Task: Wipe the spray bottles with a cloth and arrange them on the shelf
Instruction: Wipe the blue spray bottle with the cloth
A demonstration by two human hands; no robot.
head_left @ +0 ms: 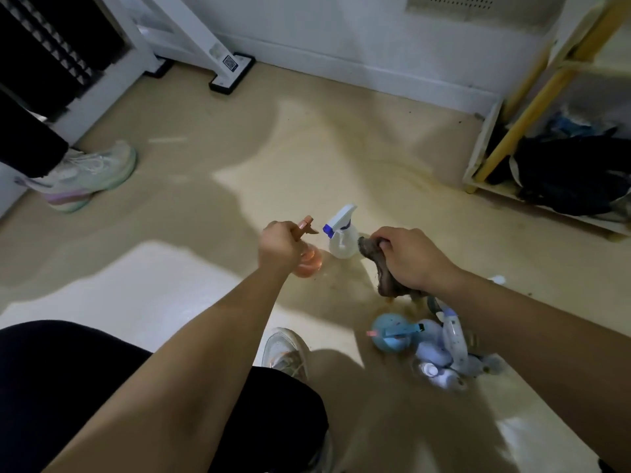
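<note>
The left hand (278, 245) has its grip curled round the neck of the pink spray bottle (309, 261), low over the floor (239, 148); I can't tell if its base touches down. The right hand (409, 259) is bunched tight on the brown cloth (379, 268), which hangs just beside the white spray bottle (341, 242) standing between the two hands.

From where I stand, that dangling cloth looks likely to brush the white bottle and tip it. Fingers near the pink bottle's trigger could squeeze out a squirt. The right forearm passes over the heap of blue bottles (423, 343) lying near the person, so a careless sweep might scatter them. The shelf (512, 145) at far right already holds a dark bag (573, 172), which may leave little room.
</note>
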